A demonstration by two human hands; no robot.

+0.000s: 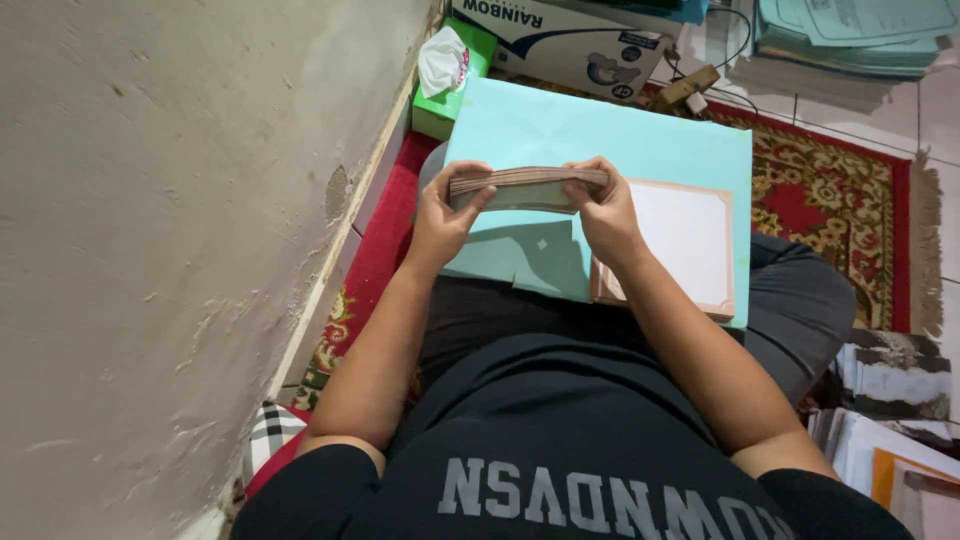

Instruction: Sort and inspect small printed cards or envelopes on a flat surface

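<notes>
Both my hands hold one thick stack of thin cards or envelopes, edge up, above a pale turquoise sheet spread over my lap. My left hand grips the stack's left end with the thumb on top. My right hand grips its right end. To the right, on the turquoise sheet, lies a flat pile of white cards with brown edges, just beside my right wrist.
A rough plaster wall runs along my left. A green tissue box and a white carton stand beyond the sheet. A red patterned rug covers the floor. Paper piles lie at my right; stacked sheets sit far right.
</notes>
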